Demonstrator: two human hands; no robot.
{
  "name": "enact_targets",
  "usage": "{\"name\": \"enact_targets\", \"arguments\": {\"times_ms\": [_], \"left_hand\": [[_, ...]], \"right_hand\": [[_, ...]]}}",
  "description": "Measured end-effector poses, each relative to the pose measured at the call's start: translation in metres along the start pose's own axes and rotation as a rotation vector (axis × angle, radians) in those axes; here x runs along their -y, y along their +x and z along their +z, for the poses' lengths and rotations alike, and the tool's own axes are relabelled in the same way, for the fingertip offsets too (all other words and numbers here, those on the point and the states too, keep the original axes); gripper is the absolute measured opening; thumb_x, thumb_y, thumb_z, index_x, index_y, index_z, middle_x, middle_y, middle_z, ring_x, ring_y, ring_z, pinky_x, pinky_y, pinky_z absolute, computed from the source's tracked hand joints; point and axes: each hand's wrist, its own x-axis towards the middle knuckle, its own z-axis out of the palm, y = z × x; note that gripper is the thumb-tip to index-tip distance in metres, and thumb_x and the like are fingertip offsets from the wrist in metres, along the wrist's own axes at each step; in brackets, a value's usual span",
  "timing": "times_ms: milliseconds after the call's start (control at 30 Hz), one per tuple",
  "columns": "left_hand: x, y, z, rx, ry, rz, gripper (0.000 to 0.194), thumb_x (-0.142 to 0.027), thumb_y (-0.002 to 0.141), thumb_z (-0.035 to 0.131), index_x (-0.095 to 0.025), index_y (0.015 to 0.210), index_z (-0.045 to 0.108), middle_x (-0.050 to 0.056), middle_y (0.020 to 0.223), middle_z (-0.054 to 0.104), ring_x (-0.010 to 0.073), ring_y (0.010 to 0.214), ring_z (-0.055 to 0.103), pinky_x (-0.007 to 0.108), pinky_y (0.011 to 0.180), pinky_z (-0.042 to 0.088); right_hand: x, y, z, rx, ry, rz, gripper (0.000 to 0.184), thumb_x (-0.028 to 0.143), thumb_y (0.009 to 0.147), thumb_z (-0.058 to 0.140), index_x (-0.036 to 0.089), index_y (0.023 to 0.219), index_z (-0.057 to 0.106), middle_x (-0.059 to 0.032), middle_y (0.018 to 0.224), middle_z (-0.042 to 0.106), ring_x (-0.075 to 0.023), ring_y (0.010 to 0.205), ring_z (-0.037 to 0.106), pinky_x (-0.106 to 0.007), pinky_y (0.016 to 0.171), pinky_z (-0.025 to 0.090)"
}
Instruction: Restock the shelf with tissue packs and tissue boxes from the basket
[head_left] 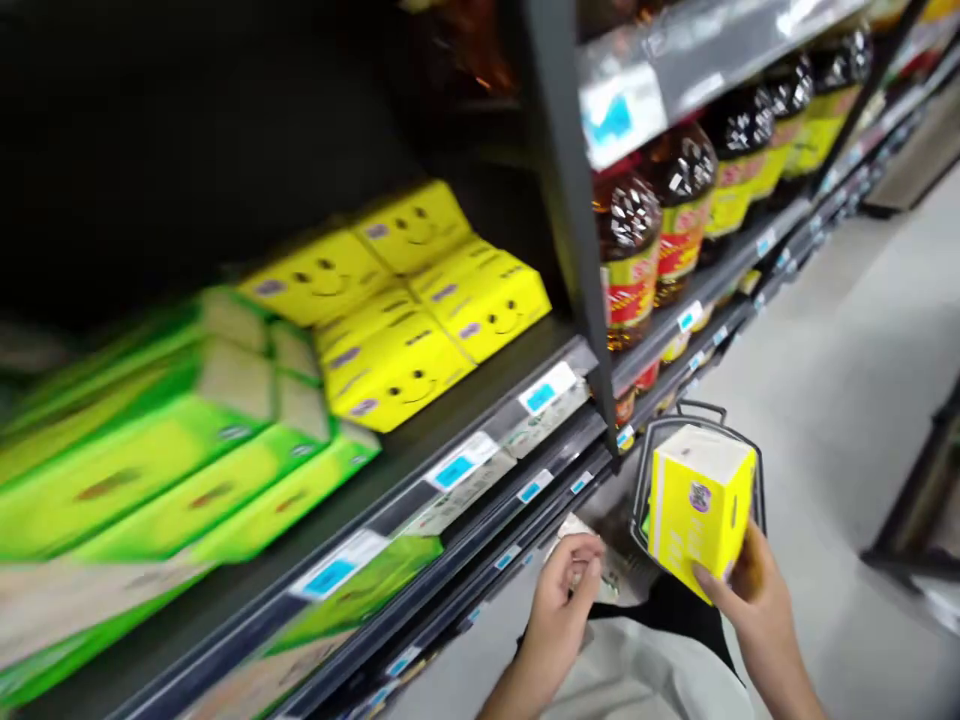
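My right hand (754,590) is closed around a yellow tissue pack (699,508) with a white top, held low over a black wire basket (754,450) on the floor. My left hand (564,590) is beside it at the lower shelf edge, fingers curled on a small pale packet I cannot make out. On the shelf above and to the left lie more yellow smiley-face tissue packs (420,300), some stacked.
Green tissue packs (172,450) fill the shelf at left. A dark upright post (577,230) divides the bays; oil bottles (660,230) with red and yellow labels stand to its right. Price tags (457,465) line the shelf edges. The pale aisle floor (855,340) runs right.
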Motion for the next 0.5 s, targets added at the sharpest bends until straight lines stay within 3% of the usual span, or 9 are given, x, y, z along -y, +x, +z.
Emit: {"name": "enact_targets", "arguments": {"times_ms": [100,167,267,333,400,500], "left_hand": [[-0.031,0.002,-0.015,-0.004,-0.062,0.126,0.044,-0.059,0.090,0.071,-0.018,0.106,0.072,0.012,0.103,0.071,0.0224,0.096,0.067,0.034,0.091,0.054],[-0.051,-0.001,-0.023,-0.003,-0.093,0.210,0.043,-0.051,0.090,0.073,-0.018,0.119,0.070,0.015,0.115,0.071,0.0246,0.104,0.067,0.036,0.093,0.055],[-0.073,-0.011,-0.030,0.023,-0.069,0.337,0.067,-0.037,0.088,0.077,-0.021,0.149,0.054,0.020,0.147,0.057,0.0316,0.130,0.060,0.043,0.105,0.054],[-0.078,-0.019,-0.030,0.041,0.018,0.405,0.085,-0.032,0.081,0.083,-0.022,0.157,0.046,0.021,0.162,0.042,0.0371,0.146,0.047,0.051,0.116,0.048],[-0.079,-0.024,-0.028,-0.005,0.095,0.465,0.094,-0.028,0.072,0.089,-0.020,0.156,0.048,0.023,0.167,0.032,0.0420,0.154,0.036,0.057,0.121,0.041],[-0.083,-0.024,-0.029,-0.206,0.042,0.507,0.096,-0.026,0.066,0.092,-0.016,0.152,0.051,0.026,0.171,0.021,0.0453,0.158,0.025,0.058,0.122,0.037]], "right_hand": [[0.025,-0.010,0.013,0.036,-0.073,-0.136,0.110,0.058,0.053,0.092,0.020,0.147,0.048,-0.0198,0.145,0.060,-0.0417,0.130,0.059,-0.053,0.106,0.053],[0.040,-0.015,0.024,0.074,-0.114,-0.219,0.112,0.059,0.054,0.091,0.022,0.149,0.046,-0.0196,0.146,0.058,-0.0427,0.133,0.057,-0.056,0.108,0.051],[0.058,-0.022,0.046,0.156,-0.146,-0.324,0.103,0.059,0.059,0.090,0.025,0.147,0.048,-0.0178,0.146,0.059,-0.0414,0.129,0.061,-0.055,0.104,0.056],[0.069,-0.027,0.065,0.191,-0.155,-0.376,0.096,0.058,0.063,0.089,0.025,0.144,0.049,-0.0178,0.143,0.061,-0.0402,0.124,0.064,-0.053,0.099,0.059],[0.077,-0.035,0.084,0.256,-0.166,-0.436,0.093,0.056,0.068,0.087,0.025,0.145,0.046,-0.0183,0.143,0.061,-0.0388,0.123,0.066,-0.052,0.096,0.062],[0.088,-0.052,0.106,0.449,-0.154,-0.555,0.084,0.050,0.083,0.078,0.027,0.153,0.037,-0.0174,0.147,0.058,-0.0346,0.127,0.065,-0.048,0.097,0.063]]}}
